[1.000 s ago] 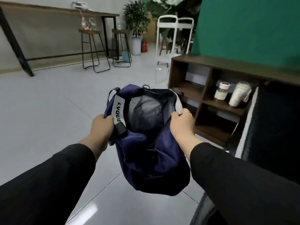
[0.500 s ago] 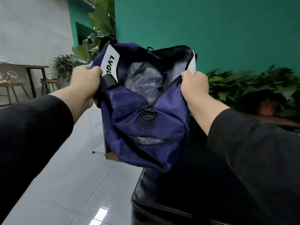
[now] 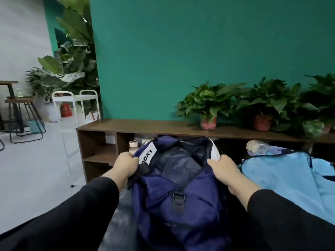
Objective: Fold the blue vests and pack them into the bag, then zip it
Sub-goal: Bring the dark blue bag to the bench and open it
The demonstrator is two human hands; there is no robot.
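Between both hands I see the navy bag [image 3: 178, 201] held wide open, its mouth facing me. My left hand [image 3: 125, 164] grips the rim by the white label, fingers curled over the edge; my right hand [image 3: 224, 172] pinches the opposite rim. Just right of the bag lie the light blue vests [image 3: 282, 180], unfolded. Behind stands a wooden shelf [image 3: 145, 126] carrying potted plants [image 3: 210, 104].
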